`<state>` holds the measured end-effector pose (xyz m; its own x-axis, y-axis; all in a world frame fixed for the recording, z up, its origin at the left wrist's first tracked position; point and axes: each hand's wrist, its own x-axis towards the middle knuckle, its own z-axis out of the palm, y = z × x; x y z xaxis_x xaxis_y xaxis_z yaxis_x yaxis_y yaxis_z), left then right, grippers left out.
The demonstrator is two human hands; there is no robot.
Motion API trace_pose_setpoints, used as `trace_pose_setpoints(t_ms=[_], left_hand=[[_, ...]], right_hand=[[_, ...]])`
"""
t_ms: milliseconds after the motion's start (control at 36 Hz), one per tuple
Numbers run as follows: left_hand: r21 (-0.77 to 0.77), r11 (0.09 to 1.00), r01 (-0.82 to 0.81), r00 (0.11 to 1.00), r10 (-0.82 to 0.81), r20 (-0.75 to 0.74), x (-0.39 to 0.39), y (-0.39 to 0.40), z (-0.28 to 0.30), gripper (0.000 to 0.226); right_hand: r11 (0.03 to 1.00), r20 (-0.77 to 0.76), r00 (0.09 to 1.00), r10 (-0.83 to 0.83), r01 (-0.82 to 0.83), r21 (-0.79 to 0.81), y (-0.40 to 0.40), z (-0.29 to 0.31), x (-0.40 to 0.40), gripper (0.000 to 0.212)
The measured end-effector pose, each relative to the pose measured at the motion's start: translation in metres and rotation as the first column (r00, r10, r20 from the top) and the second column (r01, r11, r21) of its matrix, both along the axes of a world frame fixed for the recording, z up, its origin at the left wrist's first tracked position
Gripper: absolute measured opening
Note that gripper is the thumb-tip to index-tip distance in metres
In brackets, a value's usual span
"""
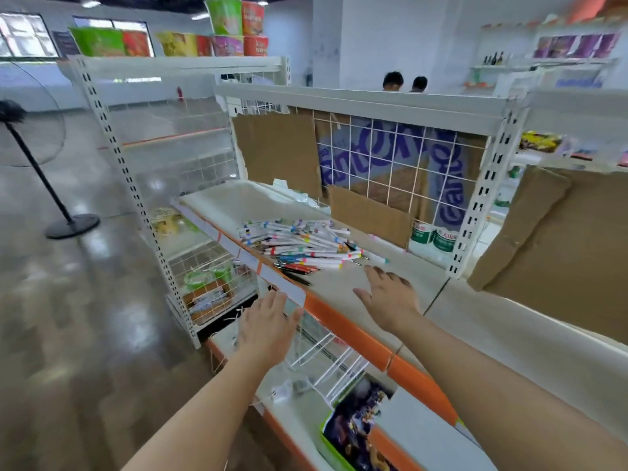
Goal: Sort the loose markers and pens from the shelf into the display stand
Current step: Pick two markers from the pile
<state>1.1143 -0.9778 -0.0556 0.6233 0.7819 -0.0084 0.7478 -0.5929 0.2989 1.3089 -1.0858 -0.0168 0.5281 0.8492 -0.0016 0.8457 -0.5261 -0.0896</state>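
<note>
The markers [299, 243] are white with small bands of pink, yellow, blue, green and orange; the pens [295, 268] nearest the shelf edge are red, blue and black. The shelf [339, 287] is off-white with an orange front strip [356, 338]. Behind it a white wire grid [390, 158] covers brown cardboard [278, 151] printed with purple letters. On the far top shelf, noodle cups [234, 25] are green, red, yellow and pink.

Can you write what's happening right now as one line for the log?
left hand: open, at shelf edge | right hand: open, over shelf, near pens | pens: loose pile, none held
</note>
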Motion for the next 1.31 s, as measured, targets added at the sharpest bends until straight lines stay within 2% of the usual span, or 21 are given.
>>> trace_pose_setpoints(t_ms=[278, 444, 778, 1000, 1111, 1250, 1306], left_hand=[[-0.018, 1.0, -0.008, 0.998, 0.007, -0.061, 0.052, 0.07, -0.006, 0.063], [-0.011, 1.0, -0.014, 0.997, 0.013, -0.079, 0.074, 0.101, -0.009, 0.062], [0.026, 1.0, 0.015, 0.999, -0.014, -0.039, 0.1, 0.138, -0.014, 0.059], [0.153, 0.986, 0.066, 0.997, -0.071, 0.025, 0.112, 0.152, -0.008, 0.044], [0.199, 0.971, 0.131, 0.989, -0.141, 0.037, 0.121, 0.154, -0.005, 0.043], [0.316, 0.911, 0.265, 0.964, -0.254, -0.078, 0.134, 0.149, -0.002, 0.046], [0.341, 0.891, 0.3, 0.953, -0.297, -0.061, 0.14, 0.148, -0.001, 0.04]], right_hand=[[0.998, -0.052, 0.998, 0.047, -0.049, -0.034, 0.089, -0.019, 0.057, 0.06], [0.993, -0.046, 0.992, 0.114, -0.115, -0.014, 0.126, -0.028, 0.077, 0.05], [0.981, 0.109, 0.979, 0.174, -0.163, -0.106, 0.166, -0.047, 0.083, 0.038], [0.975, 0.213, 0.953, 0.217, -0.202, -0.092, 0.17, -0.055, 0.083, 0.028], [0.973, 0.261, 0.938, 0.227, -0.227, -0.031, 0.17, -0.052, 0.084, 0.029], [0.942, 0.324, 0.896, 0.303, -0.332, 0.037, 0.169, -0.037, 0.081, 0.025], [0.929, 0.364, 0.88, 0.307, -0.36, 0.088, 0.17, -0.03, 0.08, 0.019]])
